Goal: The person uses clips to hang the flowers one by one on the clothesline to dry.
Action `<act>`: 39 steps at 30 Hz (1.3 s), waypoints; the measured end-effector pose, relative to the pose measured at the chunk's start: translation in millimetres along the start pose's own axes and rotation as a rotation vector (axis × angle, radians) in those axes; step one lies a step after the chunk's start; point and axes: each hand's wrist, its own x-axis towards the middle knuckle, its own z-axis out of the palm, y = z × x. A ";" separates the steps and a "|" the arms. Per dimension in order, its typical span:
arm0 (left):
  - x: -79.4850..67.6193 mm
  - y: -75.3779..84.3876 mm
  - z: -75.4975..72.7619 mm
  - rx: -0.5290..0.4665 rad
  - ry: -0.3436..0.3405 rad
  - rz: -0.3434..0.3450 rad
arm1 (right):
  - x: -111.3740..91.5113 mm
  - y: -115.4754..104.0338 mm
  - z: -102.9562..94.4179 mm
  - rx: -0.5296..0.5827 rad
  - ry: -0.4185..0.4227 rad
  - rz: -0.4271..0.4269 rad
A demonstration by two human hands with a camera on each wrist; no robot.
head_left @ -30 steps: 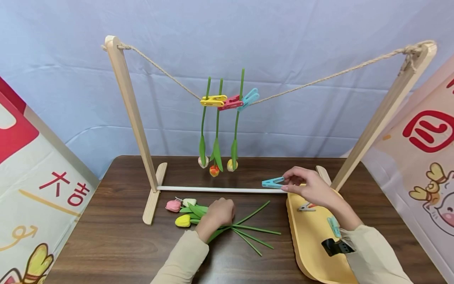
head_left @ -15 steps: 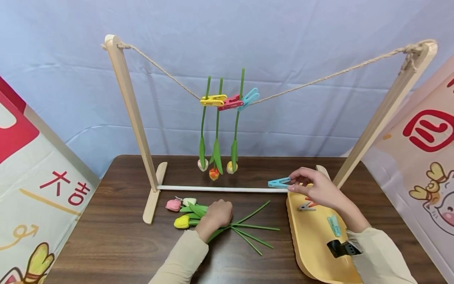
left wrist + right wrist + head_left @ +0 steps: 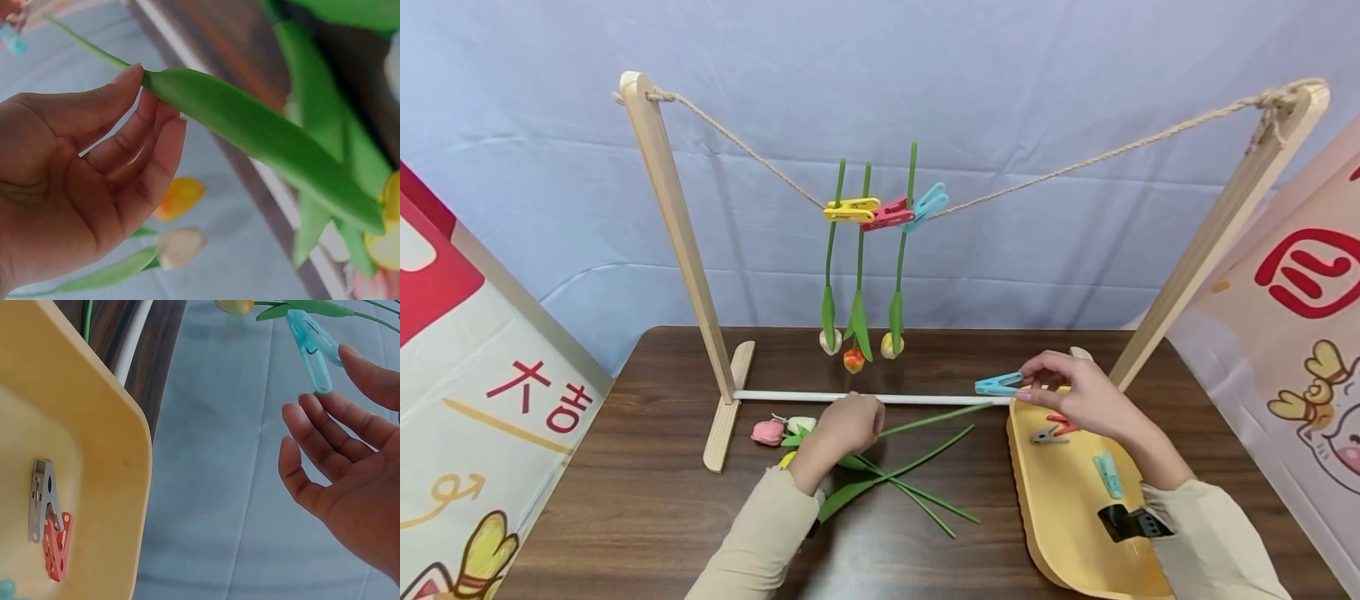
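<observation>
My left hand (image 3: 844, 427) pinches a tulip (image 3: 262, 140) by its green stem between thumb and fingertips, just above the leaf; in the left wrist view the leaf reaches toward a yellow bloom (image 3: 386, 228). Below and beside it on the table lie other tulips, among them a pink tulip (image 3: 767, 432) and a white tulip (image 3: 801, 425), their stems (image 3: 936, 503) fanned to the right. Over the tray's far left corner, my right hand (image 3: 1078, 393) pinches a light blue clothespin (image 3: 997, 384) by its handle ends.
A twine line (image 3: 1105, 158) sags between two wooden posts (image 3: 679, 242). Three tulips hang head down from it by a yellow clothespin (image 3: 852, 210), a red clothespin (image 3: 889, 215) and a blue clothespin (image 3: 927, 208). The yellow tray (image 3: 1030, 508) holds several clothespins; a white rod (image 3: 940, 400) joins the posts.
My left hand has lifted slightly up and away from the bunch with one tulip, its stem swinging up. My right hand has drifted a little right with the blue clothespin.
</observation>
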 end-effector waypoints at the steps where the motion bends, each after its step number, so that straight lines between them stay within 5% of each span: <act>1: -0.8 -0.1 -4.5 -0.012 0.012 0.009 | -0.2 0.0 -0.4 -0.001 0.002 -0.002; 12: -7.3 3.9 -49.0 -0.039 0.113 0.028 | -1.8 -10.3 -17.5 0.004 0.129 0.051; 22: -5.2 8.3 -62.1 -0.123 0.209 0.005 | -6.3 -9.5 -34.4 -0.082 0.139 0.148; 39: 15.9 47.9 -96.4 -0.158 0.481 0.096 | -7.3 -7.5 -31.2 -0.224 0.165 -0.017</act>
